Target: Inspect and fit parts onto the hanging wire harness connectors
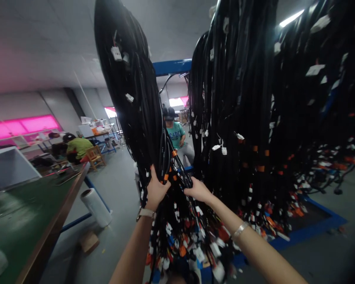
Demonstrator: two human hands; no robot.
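Long black wire harnesses [127, 86] hang in a thick bundle in front of me, with white and orange connectors [183, 244] spreading at the lower ends. My left hand [156, 191] lies against the lower part of this bundle, index finger stretched upward and thumb spread to the right; its other fingers are partly hidden. To its right, my right hand [198, 191] is closed round a thinner strand of black wire harness [185, 179], held slightly apart from the main bundle. Orange tape bands [166, 177] show on cables between the two hands.
A blue rack [173, 67] carries more hanging harnesses [242, 98] at right. A green-topped workbench [20, 213] stands at left, beside a roll of clear film [96, 207] and a small cardboard box [89, 241]. A person in teal [176, 134] sits behind the rack; another in green [79, 146] sits farther left.
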